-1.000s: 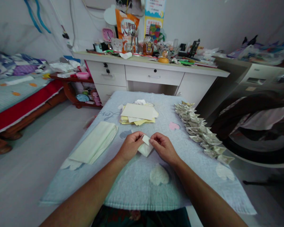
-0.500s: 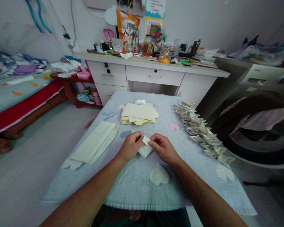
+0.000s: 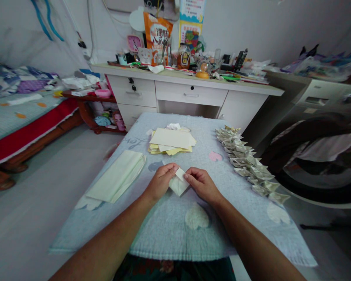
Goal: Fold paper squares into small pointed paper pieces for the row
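Note:
A small folded piece of pale paper [image 3: 179, 187] is held between both hands over the middle of the cloth-covered table [image 3: 169, 230]. My left hand [image 3: 162, 180] pinches its left upper edge, thumb on top. My right hand [image 3: 202, 182] grips the right upper edge with thumb and fingers. The paper's lower corner points toward me. Beyond the hands lies a stack of cream and yellow paper sheets [image 3: 173, 138]. Left of them is a larger folded pale sheet bundle [image 3: 117, 176]. To the right, rows of small folded paper boats [image 3: 248, 162] stand close together.
At the back stands a white desk [image 3: 190, 93] crowded with an orange snack bag [image 3: 157, 39], a jar [image 3: 183, 56] and other small items. A washing machine [image 3: 324, 101] is at the right. On the left are a bed [image 3: 23, 121] and a low wooden stand [image 3: 87, 101].
My left fingers have shifted slightly on the paper's left edge, and more of its left side shows. My right hand stays nearly in place.

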The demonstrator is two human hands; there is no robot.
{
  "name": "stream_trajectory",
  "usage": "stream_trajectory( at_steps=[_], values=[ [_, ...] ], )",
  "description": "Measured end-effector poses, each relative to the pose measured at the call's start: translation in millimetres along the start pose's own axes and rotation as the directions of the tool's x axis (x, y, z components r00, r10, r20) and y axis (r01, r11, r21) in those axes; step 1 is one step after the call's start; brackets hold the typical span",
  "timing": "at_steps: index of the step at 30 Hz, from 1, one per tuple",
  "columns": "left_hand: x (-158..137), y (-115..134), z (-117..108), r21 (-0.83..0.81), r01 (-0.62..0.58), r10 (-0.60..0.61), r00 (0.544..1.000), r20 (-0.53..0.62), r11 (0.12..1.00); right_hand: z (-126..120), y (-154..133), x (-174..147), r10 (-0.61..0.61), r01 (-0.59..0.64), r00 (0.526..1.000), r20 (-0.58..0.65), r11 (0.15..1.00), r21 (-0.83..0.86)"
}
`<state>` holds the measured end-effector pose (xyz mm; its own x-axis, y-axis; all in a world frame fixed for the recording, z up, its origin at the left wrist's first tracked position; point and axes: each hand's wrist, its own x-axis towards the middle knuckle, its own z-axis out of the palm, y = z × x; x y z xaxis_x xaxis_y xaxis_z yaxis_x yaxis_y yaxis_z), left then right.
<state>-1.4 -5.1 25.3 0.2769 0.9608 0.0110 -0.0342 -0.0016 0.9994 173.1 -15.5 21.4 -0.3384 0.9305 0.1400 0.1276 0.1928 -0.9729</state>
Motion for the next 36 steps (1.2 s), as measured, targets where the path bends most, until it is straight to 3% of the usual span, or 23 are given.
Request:
stream_trajectory(
  at_steps=[5, 9, 19, 28, 36],
  values=[
    [-1.6, 0.7, -0.9, 0.123, -0.089, 0.083, 0.995, 0.050, 0.988, 1.0, 2.0, 0.5, -0.022, 0.018, 0.998, -0.054, 0.997, -0.079],
    [0.0, -1.2, -0.8, 0.210, -0.085, 0.081, 0.996, 0.026, 0.974, 1.4, 3.3, 0.2, -0.039, 0.031, 0.997, -0.060, 0.992, -0.125],
    [-0.1, 0.2, -0.4, 0.202, -0.111, 0.109, 0.994, 0.023, 0.973, -2.8, -2.6, -0.8, -0.015, 0.017, 1.000, 0.019, 0.994, -0.104],
    [-0.4, 0.2, 1.3, 0.207, -0.104, 0.102, 0.995, 0.021, 0.973, 0.1, -1.2, -1.1, -0.078, 0.064, 0.996, -0.053, 0.972, -0.227],
    [-1.4, -0.6, 2.0, 0.239, -0.111, 0.097, 0.993, 0.069, 0.965, 0.7, -2.0, -1.2, -0.076, 0.065, 0.996, -0.047, 0.976, -0.206]
  ],
)
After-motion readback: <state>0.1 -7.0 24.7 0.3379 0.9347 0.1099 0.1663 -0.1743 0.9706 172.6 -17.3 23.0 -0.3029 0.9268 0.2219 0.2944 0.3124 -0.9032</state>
